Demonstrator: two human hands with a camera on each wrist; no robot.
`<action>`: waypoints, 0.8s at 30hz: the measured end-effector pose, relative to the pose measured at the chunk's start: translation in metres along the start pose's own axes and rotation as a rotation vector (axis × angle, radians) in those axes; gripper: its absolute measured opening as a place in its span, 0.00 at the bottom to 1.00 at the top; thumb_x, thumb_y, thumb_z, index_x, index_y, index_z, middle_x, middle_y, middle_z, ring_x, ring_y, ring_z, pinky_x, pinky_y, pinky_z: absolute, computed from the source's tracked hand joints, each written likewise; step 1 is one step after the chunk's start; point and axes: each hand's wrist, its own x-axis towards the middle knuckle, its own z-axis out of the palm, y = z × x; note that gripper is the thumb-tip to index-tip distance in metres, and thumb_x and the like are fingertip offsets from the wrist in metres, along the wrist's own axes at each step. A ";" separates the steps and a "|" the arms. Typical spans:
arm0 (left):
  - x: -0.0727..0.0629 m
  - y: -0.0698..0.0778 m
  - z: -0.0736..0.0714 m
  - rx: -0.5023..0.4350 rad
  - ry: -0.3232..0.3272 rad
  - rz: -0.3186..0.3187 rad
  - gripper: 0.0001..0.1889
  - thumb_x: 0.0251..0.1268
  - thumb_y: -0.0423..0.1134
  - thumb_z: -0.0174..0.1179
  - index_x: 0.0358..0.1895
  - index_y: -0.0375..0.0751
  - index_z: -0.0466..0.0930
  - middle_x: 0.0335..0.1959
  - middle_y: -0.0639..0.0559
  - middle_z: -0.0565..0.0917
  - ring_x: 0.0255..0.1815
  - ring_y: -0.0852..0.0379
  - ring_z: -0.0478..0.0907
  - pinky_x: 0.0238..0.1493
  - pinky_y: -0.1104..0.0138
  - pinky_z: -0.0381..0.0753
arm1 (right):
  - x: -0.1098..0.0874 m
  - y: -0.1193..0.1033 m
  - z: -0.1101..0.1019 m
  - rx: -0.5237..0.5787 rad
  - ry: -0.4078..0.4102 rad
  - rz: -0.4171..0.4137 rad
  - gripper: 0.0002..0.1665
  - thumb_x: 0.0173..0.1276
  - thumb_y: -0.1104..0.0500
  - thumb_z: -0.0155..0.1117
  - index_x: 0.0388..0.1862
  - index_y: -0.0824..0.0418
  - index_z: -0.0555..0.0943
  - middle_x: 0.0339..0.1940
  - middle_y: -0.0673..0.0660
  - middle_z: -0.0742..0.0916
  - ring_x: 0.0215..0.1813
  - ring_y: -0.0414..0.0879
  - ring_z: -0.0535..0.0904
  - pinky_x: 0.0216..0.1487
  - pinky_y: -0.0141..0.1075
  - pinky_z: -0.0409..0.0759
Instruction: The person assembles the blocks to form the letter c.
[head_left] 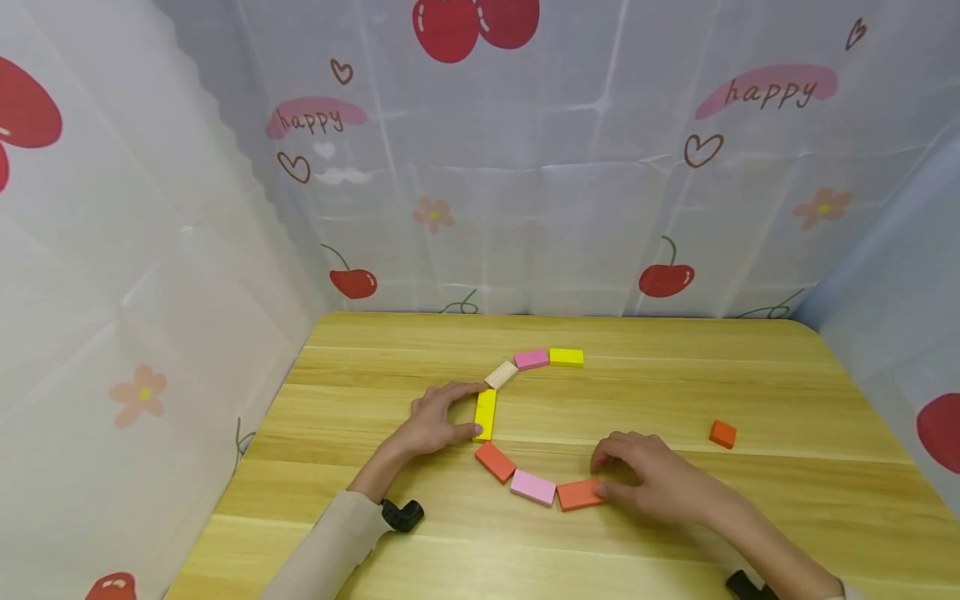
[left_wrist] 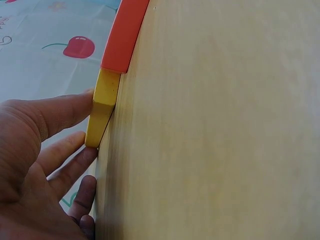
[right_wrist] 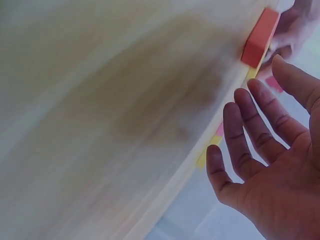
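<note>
On the table, rectangular wooden blocks lie in a C-shaped curve open to the right. My left hand (head_left: 435, 419) pinches the long yellow block (head_left: 485, 414) at the curve's left side, thumb at its near end and index finger at its far end. Beyond it come a plain wood block (head_left: 501, 375), a pink block (head_left: 532, 359) and another yellow block (head_left: 566, 357). Nearer are a red-orange block (head_left: 495, 462), a light pink block (head_left: 533, 487) and an orange block (head_left: 579, 494). My right hand (head_left: 660, 479), fingers relaxed, is at the orange block's right end.
A separate orange block (head_left: 723, 434) lies on the right of the wooden table (head_left: 360, 342). Cherry-printed curtains (head_left: 525, 242) hang behind the table's far edge and along both sides.
</note>
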 end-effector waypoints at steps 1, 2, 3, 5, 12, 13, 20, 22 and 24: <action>0.000 0.000 0.000 -0.001 0.001 0.000 0.35 0.69 0.46 0.74 0.78 0.65 0.75 0.80 0.58 0.76 0.77 0.41 0.65 0.69 0.40 0.52 | -0.002 0.003 -0.003 -0.001 0.010 -0.001 0.08 0.74 0.44 0.73 0.48 0.39 0.83 0.45 0.34 0.85 0.53 0.34 0.80 0.59 0.48 0.75; 0.000 0.000 0.000 -0.004 0.001 0.000 0.35 0.69 0.46 0.74 0.77 0.65 0.75 0.80 0.58 0.76 0.77 0.41 0.65 0.69 0.40 0.52 | -0.004 0.007 -0.006 0.004 0.019 0.002 0.09 0.74 0.44 0.73 0.48 0.40 0.84 0.45 0.35 0.86 0.53 0.34 0.80 0.59 0.47 0.76; 0.000 0.000 0.000 -0.006 0.002 -0.001 0.35 0.69 0.46 0.74 0.77 0.65 0.75 0.80 0.58 0.76 0.77 0.41 0.65 0.69 0.40 0.52 | -0.006 0.011 -0.009 0.007 0.027 0.009 0.09 0.74 0.44 0.73 0.48 0.40 0.84 0.46 0.35 0.86 0.52 0.34 0.81 0.59 0.46 0.77; 0.000 0.000 0.000 -0.005 0.004 -0.002 0.35 0.69 0.46 0.74 0.77 0.65 0.75 0.80 0.58 0.76 0.76 0.41 0.65 0.69 0.40 0.52 | -0.011 0.020 -0.015 0.014 0.055 0.014 0.09 0.74 0.45 0.74 0.48 0.42 0.84 0.45 0.37 0.87 0.51 0.35 0.82 0.57 0.43 0.80; 0.000 -0.001 0.001 0.013 0.004 -0.007 0.35 0.68 0.46 0.74 0.77 0.66 0.75 0.80 0.58 0.76 0.77 0.40 0.65 0.71 0.38 0.52 | -0.033 0.056 -0.039 0.017 0.142 0.138 0.09 0.74 0.49 0.75 0.49 0.46 0.86 0.47 0.41 0.89 0.49 0.39 0.83 0.50 0.39 0.84; 0.000 -0.001 0.001 0.011 0.005 -0.008 0.35 0.68 0.46 0.74 0.77 0.66 0.75 0.80 0.58 0.76 0.77 0.40 0.65 0.71 0.38 0.52 | -0.037 0.062 -0.043 0.005 0.159 0.159 0.09 0.74 0.49 0.75 0.50 0.47 0.86 0.47 0.42 0.89 0.49 0.40 0.83 0.50 0.39 0.84; 0.001 -0.001 0.002 -0.007 0.014 -0.007 0.34 0.68 0.46 0.75 0.76 0.66 0.76 0.79 0.57 0.77 0.77 0.41 0.66 0.70 0.39 0.52 | -0.059 0.089 -0.058 -0.012 0.242 0.253 0.11 0.74 0.53 0.75 0.52 0.52 0.87 0.46 0.48 0.89 0.43 0.30 0.78 0.41 0.32 0.78; 0.001 -0.001 0.002 -0.005 0.016 -0.009 0.34 0.68 0.46 0.75 0.76 0.66 0.76 0.79 0.58 0.77 0.76 0.41 0.66 0.69 0.40 0.53 | -0.064 0.095 -0.060 0.002 0.239 0.268 0.11 0.75 0.53 0.73 0.53 0.52 0.86 0.48 0.50 0.89 0.43 0.29 0.77 0.39 0.31 0.76; 0.001 -0.001 0.002 -0.003 0.015 -0.008 0.34 0.68 0.46 0.75 0.76 0.67 0.76 0.79 0.58 0.76 0.76 0.42 0.66 0.69 0.41 0.53 | -0.069 0.101 -0.063 0.008 0.233 0.287 0.12 0.76 0.52 0.73 0.54 0.52 0.86 0.52 0.53 0.89 0.44 0.30 0.78 0.40 0.32 0.77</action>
